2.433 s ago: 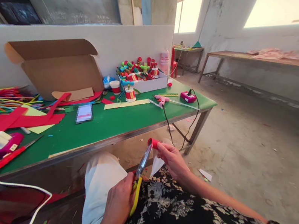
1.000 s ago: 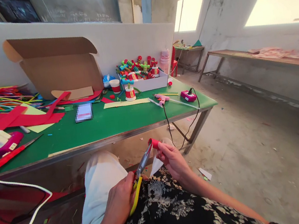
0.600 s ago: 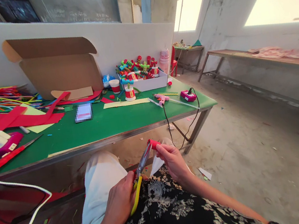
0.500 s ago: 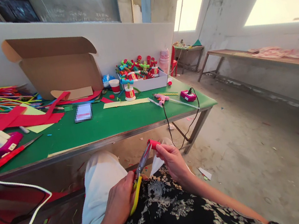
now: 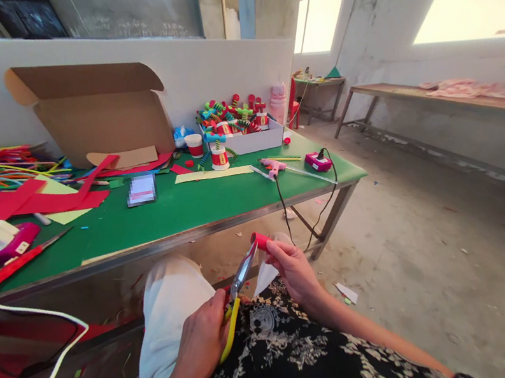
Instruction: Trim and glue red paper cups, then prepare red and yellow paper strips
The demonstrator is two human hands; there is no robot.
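Observation:
My left hand (image 5: pixel 203 329) is closed around the yellow handles of a pair of scissors (image 5: pixel 243 273), whose blades point up and to the right. Between the fingers of my right hand (image 5: pixel 295 269) is a small red paper roll (image 5: pixel 260 241). The blade tips meet the roll's open left end; whether they sit inside it or on its edge I cannot tell. Both hands are above my lap, in front of the table edge. Under the roll, a white pointed piece (image 5: pixel 265 277) lies on my lap.
On the green table (image 5: pixel 179 211) are red paper strips (image 5: pixel 51 201), a phone (image 5: pixel 141 189), a pink glue gun (image 5: pixel 274 166) with a hanging black cord, a paper-cup figure (image 5: pixel 219 157) and a white box (image 5: pixel 257 141) of similar figures. A white cable (image 5: pixel 62 353) loops at left.
My right hand and the red roll have shifted very slightly right, and the roll's open end is turned a little. The scissors stay against it.

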